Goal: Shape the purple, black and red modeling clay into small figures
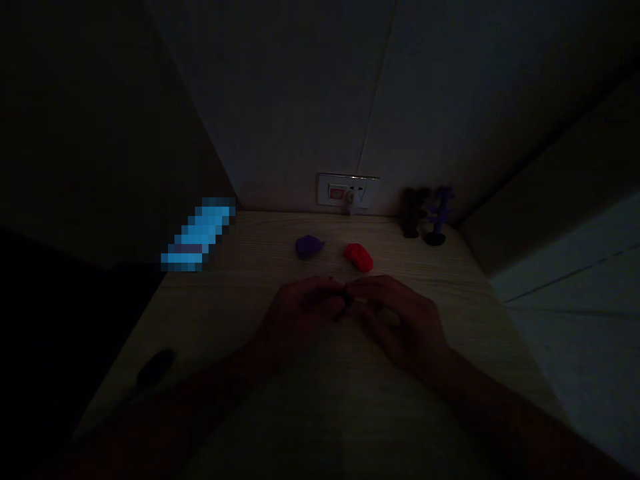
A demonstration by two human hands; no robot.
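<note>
In dim light, my left hand (300, 310) and my right hand (405, 320) meet low over the wooden table. A small dark lump (347, 297) is pinched between the left thumb and forefinger; its kind is hard to make out. The right fingertips close on the same lump from the other side, the right fingers being bent. Just beyond the hands lie a soft-looking red lump (359, 257) and a purple lump (309, 247), both resting on the tabletop (260, 247) and touched by neither hand.
Two small upright figures, one dark (413, 212) and one purple (440, 213), stand at the back right. A wall socket (349, 191) with a plug is behind the table. A dark oval object (155, 368) lies at the left, and a pixelated bright blue patch (200, 233) covers the left edge.
</note>
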